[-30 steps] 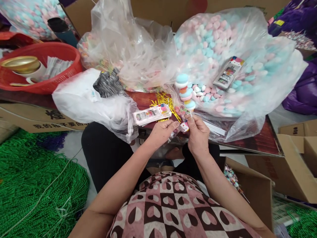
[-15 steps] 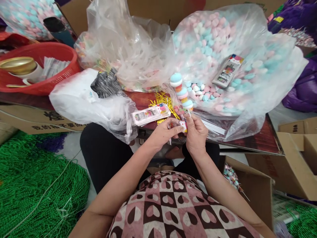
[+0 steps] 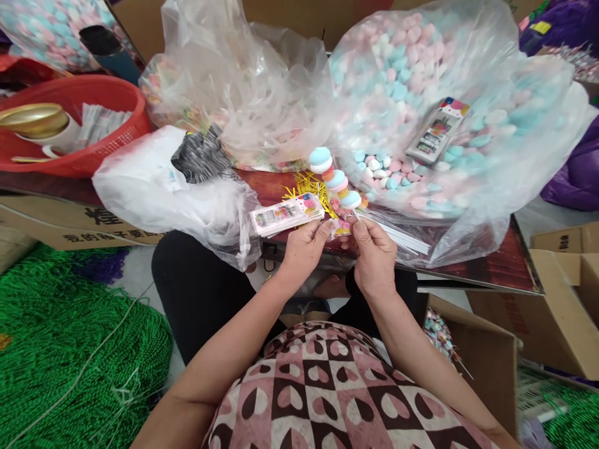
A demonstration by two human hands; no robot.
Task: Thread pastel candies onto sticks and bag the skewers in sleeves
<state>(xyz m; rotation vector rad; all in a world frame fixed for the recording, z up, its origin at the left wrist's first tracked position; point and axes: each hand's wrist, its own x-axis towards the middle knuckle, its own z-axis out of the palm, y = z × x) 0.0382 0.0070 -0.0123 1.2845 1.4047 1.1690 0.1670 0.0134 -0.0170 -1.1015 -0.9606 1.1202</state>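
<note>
A marshmallow skewer (image 3: 336,181) with blue, white and pink pieces and gummies between them tilts up to the left above my hands. My right hand (image 3: 375,254) is closed in a pinch at its lower end, where a bit of white stick shows. My left hand (image 3: 302,247) pinches the edge of a small printed clear bag (image 3: 340,229), which spans the gap between both hands. Fingers partly hide the bag. Just left of it lies a stack of printed bags (image 3: 285,215). Yellow twist ties (image 3: 306,185) are scattered behind the stack.
A large clear bag of marshmallows (image 3: 402,68) carries another packet of printed bags (image 3: 437,131). White sticks (image 3: 405,239) lie by the table edge. A red basket (image 3: 107,140) stands left. Cardboard boxes (image 3: 486,368) and green strings (image 3: 79,337) are on the floor.
The skewer has tilted further left and its top has dropped a little. The printed bag is now stretched out flatter between my hands, which have moved slightly apart.
</note>
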